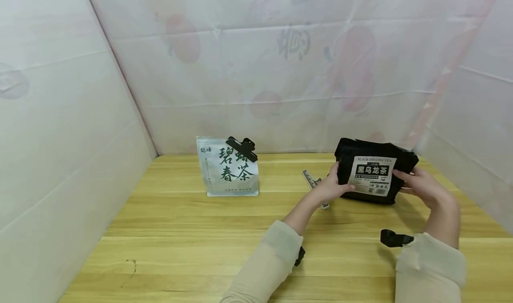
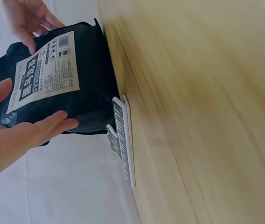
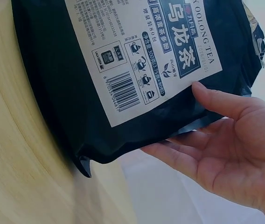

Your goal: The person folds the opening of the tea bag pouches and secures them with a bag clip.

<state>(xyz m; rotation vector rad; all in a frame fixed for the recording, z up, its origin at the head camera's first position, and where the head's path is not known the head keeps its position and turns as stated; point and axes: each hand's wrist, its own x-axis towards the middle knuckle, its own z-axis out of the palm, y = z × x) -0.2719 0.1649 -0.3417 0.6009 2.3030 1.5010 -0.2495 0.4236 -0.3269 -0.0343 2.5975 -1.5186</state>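
A black bag of oolong tea (image 1: 362,149) with a white front label stands at the right of the table, its top folded and crumpled. My left hand (image 1: 328,187) lies at its left side, thumb over the front and fingers straight along the side. In the left wrist view those fingers (image 2: 53,123) touch or nearly touch the bag. At the other side my right hand (image 1: 429,187) grips the bag. The right wrist view shows the right thumb (image 3: 216,99) on the front near the label and the other fingers behind the edge.
A flat, white-edged piece with black-and-white stripes (image 1: 309,178) lies beside my left hand. Farther left stands a pale tea bag (image 1: 216,185) with a black bulldog clip (image 1: 243,148) on its top corner. Printed cloth (image 1: 228,84) walls the wooden table (image 1: 172,236) at back and sides.
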